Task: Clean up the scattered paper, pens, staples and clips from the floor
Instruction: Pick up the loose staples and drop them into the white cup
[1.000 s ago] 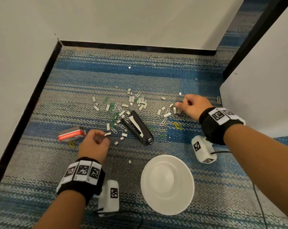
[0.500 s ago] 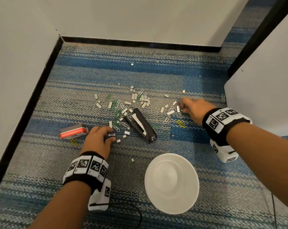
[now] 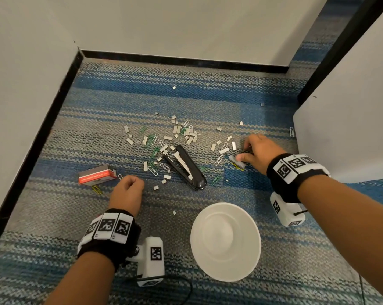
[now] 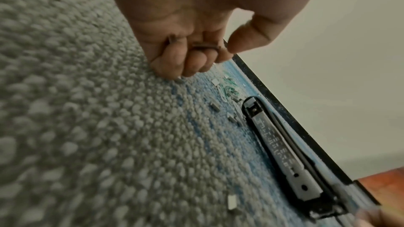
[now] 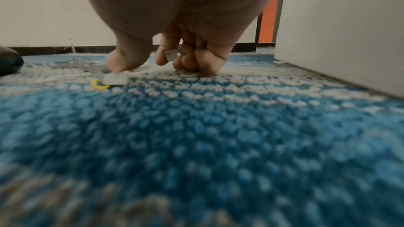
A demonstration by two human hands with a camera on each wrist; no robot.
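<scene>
Several staple strips (image 3: 181,133) and paper clips (image 3: 152,139) lie scattered on the carpet around a black stapler (image 3: 186,167). My left hand (image 3: 129,187) is a fist just left of the stapler, beside a red staple box (image 3: 97,175). In the left wrist view its curled fingers (image 4: 186,61) hold staple strips (image 4: 205,47) against the palm. My right hand (image 3: 244,151) is down on the carpet right of the stapler. Its fingers hold a staple block (image 5: 170,55), and the thumb presses a staple strip (image 5: 114,78) lying on a yellow paper clip (image 5: 98,85).
A white bowl (image 3: 225,242) stands on the carpet close to me, between my forearms. White walls with black skirting close the left and far sides, and a white panel (image 3: 349,106) stands at the right. A lone paper clip (image 3: 291,131) lies beside that panel.
My left hand has drawn back from the staples by the stapler and closed into a fist. My right hand has shifted nearer, its thumb now down on the strip over the yellow clip.
</scene>
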